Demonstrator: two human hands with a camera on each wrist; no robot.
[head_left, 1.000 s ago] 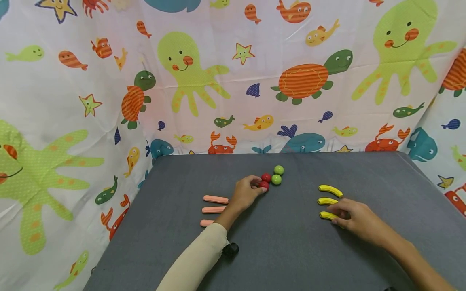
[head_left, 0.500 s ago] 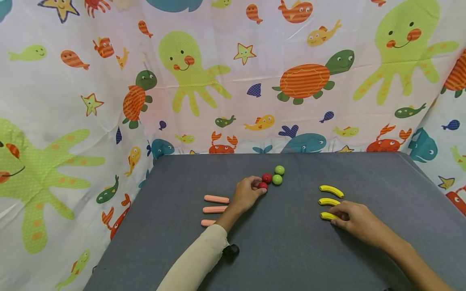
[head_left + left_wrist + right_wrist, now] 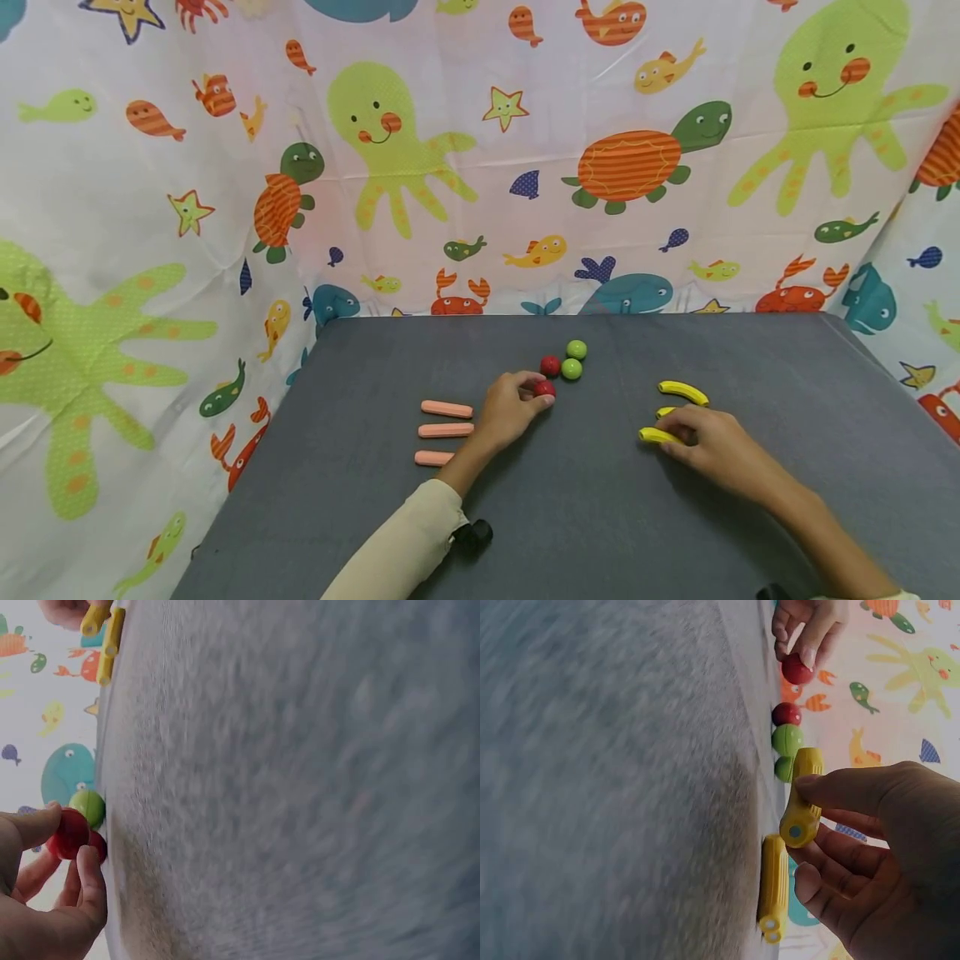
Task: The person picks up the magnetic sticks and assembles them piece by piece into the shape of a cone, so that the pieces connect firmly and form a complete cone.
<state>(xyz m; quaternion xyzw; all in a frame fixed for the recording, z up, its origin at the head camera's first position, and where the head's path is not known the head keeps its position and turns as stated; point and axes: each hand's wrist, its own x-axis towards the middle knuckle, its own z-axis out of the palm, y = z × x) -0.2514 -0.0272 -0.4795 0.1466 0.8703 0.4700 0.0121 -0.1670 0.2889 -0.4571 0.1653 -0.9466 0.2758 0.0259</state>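
Observation:
My left hand [image 3: 510, 410] pinches a red ball [image 3: 69, 834] between thumb and fingertips; the right wrist view shows it raised off the table. A second red ball [image 3: 551, 366] lies just behind it, beside two green balls [image 3: 572, 369]. On the right, my right hand [image 3: 712, 446] holds a small yellow toy banana [image 3: 802, 799] between thumb and fingers, lifted above the cloth. Two more yellow bananas stay on the table: the far one [image 3: 682, 392] shows whole, while the nearer is mostly hidden behind the right hand.
Several pink sticks [image 3: 446, 430] lie in a column left of the left forearm, the nearest partly covered by it. The grey table [image 3: 600, 517] ends at a hanging cloth [image 3: 495, 167] printed with sea animals. Dark wrist cameras sit on both forearms.
The left hand has picked up the near red ball, drawing it slightly away from the other balls. The right hand has lifted the nearest banana and shifted it left.

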